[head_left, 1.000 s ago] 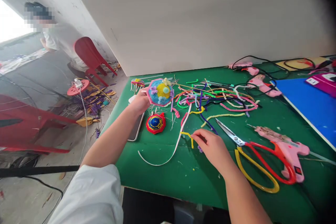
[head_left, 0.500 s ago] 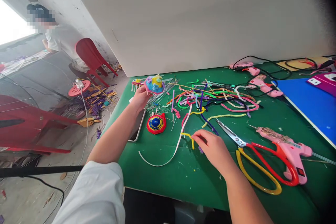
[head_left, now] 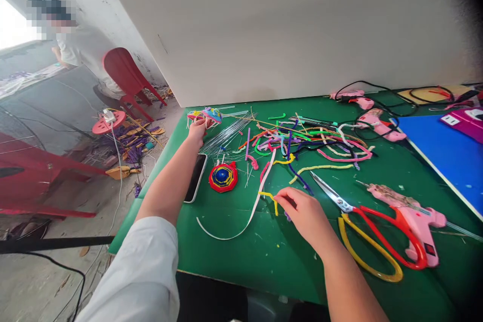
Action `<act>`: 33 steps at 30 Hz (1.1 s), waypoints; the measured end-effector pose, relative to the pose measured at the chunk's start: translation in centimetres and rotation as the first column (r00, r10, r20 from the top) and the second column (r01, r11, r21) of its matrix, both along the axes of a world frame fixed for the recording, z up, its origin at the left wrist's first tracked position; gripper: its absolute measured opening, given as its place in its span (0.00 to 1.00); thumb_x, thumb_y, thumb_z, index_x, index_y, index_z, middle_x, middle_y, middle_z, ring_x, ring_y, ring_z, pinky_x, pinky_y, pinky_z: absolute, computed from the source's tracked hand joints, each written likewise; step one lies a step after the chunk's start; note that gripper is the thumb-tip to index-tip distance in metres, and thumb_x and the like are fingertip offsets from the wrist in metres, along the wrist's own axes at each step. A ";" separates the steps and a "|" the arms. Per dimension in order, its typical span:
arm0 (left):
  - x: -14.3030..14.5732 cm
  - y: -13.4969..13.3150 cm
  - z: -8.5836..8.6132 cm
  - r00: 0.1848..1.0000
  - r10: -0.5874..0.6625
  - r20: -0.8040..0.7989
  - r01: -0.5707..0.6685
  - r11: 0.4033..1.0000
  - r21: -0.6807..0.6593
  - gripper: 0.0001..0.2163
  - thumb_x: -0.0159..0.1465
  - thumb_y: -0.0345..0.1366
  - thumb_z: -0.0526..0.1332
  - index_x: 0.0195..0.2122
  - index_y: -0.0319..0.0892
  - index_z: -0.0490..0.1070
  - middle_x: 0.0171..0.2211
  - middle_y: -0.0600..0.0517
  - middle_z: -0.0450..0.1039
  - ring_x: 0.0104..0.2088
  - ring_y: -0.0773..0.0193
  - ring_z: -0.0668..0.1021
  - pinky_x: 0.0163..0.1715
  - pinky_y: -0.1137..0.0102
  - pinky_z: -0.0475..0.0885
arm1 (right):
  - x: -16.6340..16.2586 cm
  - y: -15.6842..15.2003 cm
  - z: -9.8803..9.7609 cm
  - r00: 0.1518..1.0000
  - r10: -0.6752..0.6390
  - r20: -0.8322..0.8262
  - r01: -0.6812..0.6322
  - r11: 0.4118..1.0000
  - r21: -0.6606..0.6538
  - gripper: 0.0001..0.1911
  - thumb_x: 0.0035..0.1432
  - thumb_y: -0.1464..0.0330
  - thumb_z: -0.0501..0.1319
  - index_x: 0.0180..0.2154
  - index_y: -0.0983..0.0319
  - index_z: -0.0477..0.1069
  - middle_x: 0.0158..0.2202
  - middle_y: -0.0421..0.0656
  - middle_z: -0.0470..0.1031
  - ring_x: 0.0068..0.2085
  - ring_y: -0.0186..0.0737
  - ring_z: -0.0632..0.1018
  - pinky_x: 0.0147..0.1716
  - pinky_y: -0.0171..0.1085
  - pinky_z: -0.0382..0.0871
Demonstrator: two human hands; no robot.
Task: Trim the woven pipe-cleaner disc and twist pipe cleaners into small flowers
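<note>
My left hand reaches to the far left corner of the green table, its fingers closed on a small domed pipe-cleaner piece in blue, pink and yellow. A similar yellow and pink piece sits right beside it. My right hand pinches a bent yellow pipe cleaner low over the table's middle. Between the hands lies a red, yellow and blue disc of wound pipe cleaner. A thin white strip curves near my right hand. Part of a purple piece shows under that hand.
Loose coloured pipe cleaners and thin wires cover the back of the table. Scissors and a pink glue gun lie at right, a phone at left. A person sits beyond the table.
My left hand has moved left and down with the domed piece, bringing it beside the similar one at the table corner. My right hand stays nearly still with the yellow pipe cleaner.
</note>
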State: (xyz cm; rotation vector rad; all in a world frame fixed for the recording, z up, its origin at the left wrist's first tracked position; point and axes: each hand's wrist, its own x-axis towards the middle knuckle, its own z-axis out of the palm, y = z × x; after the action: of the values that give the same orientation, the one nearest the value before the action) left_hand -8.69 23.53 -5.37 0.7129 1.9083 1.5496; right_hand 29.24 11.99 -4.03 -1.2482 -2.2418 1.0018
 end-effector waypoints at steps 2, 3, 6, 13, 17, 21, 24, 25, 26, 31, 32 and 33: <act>0.3 0.4 -0.2 0.999 0.029 -0.027 -0.029 1.000 -0.008 0.20 0.46 0.49 0.68 0.35 0.40 0.75 0.30 0.49 0.77 0.23 0.70 0.72 0.20 0.75 0.59 | 0.0 0.0 0.0 1.000 -0.001 0.002 0.001 1.000 -0.016 0.13 0.61 0.60 0.51 0.29 0.58 0.68 0.27 0.38 0.73 0.28 0.34 0.73 0.27 0.33 0.61; 0.5 0.5 -0.3 0.998 0.044 -0.043 -0.045 0.999 -0.015 0.20 0.46 0.49 0.68 0.34 0.40 0.75 0.30 0.49 0.77 0.23 0.70 0.72 0.20 0.75 0.59 | 0.0 0.0 0.0 1.000 -0.001 0.003 0.001 1.000 -0.025 0.13 0.61 0.60 0.51 0.29 0.58 0.67 0.27 0.37 0.73 0.28 0.34 0.73 0.28 0.33 0.61; 0.7 0.9 -0.7 0.990 0.088 -0.110 -0.093 0.995 -0.044 0.18 0.47 0.47 0.68 0.33 0.39 0.75 0.28 0.49 0.76 0.23 0.70 0.72 0.20 0.75 0.61 | 0.1 0.0 0.0 1.000 -0.001 0.005 0.001 0.998 -0.055 0.12 0.61 0.60 0.51 0.29 0.58 0.67 0.28 0.37 0.73 0.28 0.34 0.72 0.28 0.34 0.61; 0.5 0.8 -0.9 0.924 0.075 -0.375 -0.141 0.978 -0.152 0.10 0.50 0.41 0.65 0.28 0.39 0.75 0.25 0.51 0.75 0.27 0.65 0.74 0.29 0.72 0.67 | 0.1 0.0 0.1 1.000 -0.004 -0.006 0.003 0.997 -0.074 0.12 0.61 0.60 0.52 0.30 0.57 0.67 0.28 0.36 0.73 0.29 0.34 0.72 0.29 0.34 0.60; 0.3 0.3 -0.5 0.852 -0.022 -0.524 -0.129 0.960 -0.250 0.08 0.50 0.38 0.64 0.29 0.40 0.76 0.30 0.49 0.76 0.35 0.58 0.76 0.37 0.68 0.68 | 0.0 -0.1 0.3 1.000 -0.003 -0.002 0.003 0.998 -0.069 0.12 0.61 0.60 0.52 0.30 0.57 0.67 0.28 0.36 0.72 0.29 0.34 0.72 0.28 0.34 0.60; 0.1 -0.3 0.3 0.771 -0.148 -0.620 -0.096 0.935 -0.343 0.08 0.50 0.36 0.64 0.31 0.42 0.77 0.33 0.47 0.77 0.42 0.52 0.76 0.42 0.65 0.67 | 0.0 0.0 0.3 1.000 -0.007 -0.009 0.007 0.999 -0.054 0.12 0.61 0.60 0.52 0.29 0.57 0.67 0.28 0.37 0.73 0.29 0.35 0.72 0.29 0.34 0.60; 0.2 -0.4 0.7 0.728 -0.205 -0.654 -0.081 0.922 -0.378 0.09 0.50 0.34 0.64 0.33 0.43 0.78 0.35 0.47 0.77 0.43 0.51 0.75 0.43 0.64 0.67 | 0.0 0.0 0.2 1.000 -0.008 -0.013 0.007 0.999 -0.038 0.12 0.61 0.60 0.52 0.30 0.57 0.67 0.28 0.37 0.73 0.29 0.35 0.73 0.28 0.33 0.61; 0.3 -0.3 0.7 0.721 -0.216 -0.658 -0.076 0.920 -0.385 0.09 0.50 0.34 0.64 0.33 0.42 0.78 0.35 0.46 0.77 0.43 0.51 0.76 0.43 0.65 0.67 | 0.0 0.0 0.2 1.000 -0.007 -0.013 0.006 0.999 -0.034 0.12 0.61 0.60 0.52 0.30 0.57 0.67 0.28 0.37 0.73 0.28 0.35 0.73 0.28 0.33 0.61; 0.4 -0.2 0.7 0.718 -0.224 -0.659 -0.072 0.918 -0.391 0.09 0.51 0.35 0.64 0.33 0.42 0.78 0.34 0.47 0.77 0.41 0.52 0.76 0.42 0.65 0.67 | 0.1 0.0 0.2 1.000 -0.005 -0.012 0.005 1.000 -0.029 0.12 0.61 0.60 0.52 0.30 0.57 0.68 0.27 0.37 0.73 0.28 0.35 0.73 0.28 0.33 0.61; 1.4 1.0 -0.2 0.719 -0.219 -0.659 -0.063 0.925 -0.376 0.10 0.54 0.37 0.62 0.36 0.43 0.78 0.34 0.49 0.78 0.37 0.57 0.77 0.38 0.68 0.68 | 0.1 -0.1 0.0 1.000 -0.004 -0.005 0.004 0.999 -0.036 0.12 0.61 0.60 0.52 0.29 0.57 0.67 0.27 0.37 0.73 0.27 0.34 0.73 0.27 0.33 0.60; 1.5 1.3 -0.5 0.719 -0.211 -0.662 -0.068 0.927 -0.370 0.10 0.54 0.38 0.62 0.36 0.43 0.78 0.34 0.49 0.78 0.37 0.57 0.77 0.38 0.68 0.68 | 0.0 -0.1 0.0 1.000 -0.004 -0.002 0.004 0.999 -0.039 0.12 0.61 0.60 0.52 0.29 0.57 0.67 0.27 0.37 0.73 0.28 0.34 0.73 0.27 0.33 0.60; 1.6 1.5 -0.7 0.719 -0.205 -0.663 -0.073 0.928 -0.366 0.11 0.54 0.38 0.62 0.37 0.43 0.77 0.35 0.49 0.78 0.37 0.58 0.77 0.38 0.68 0.68 | 0.0 -0.1 0.0 1.000 -0.005 0.002 0.005 0.999 -0.043 0.12 0.61 0.60 0.52 0.29 0.57 0.67 0.27 0.37 0.73 0.28 0.35 0.73 0.27 0.33 0.60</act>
State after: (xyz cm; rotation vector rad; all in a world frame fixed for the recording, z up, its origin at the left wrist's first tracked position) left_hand -7.09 25.03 -6.04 1.3004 2.5773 0.8553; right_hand 29.26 11.92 -3.99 -1.2721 -2.2283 1.0530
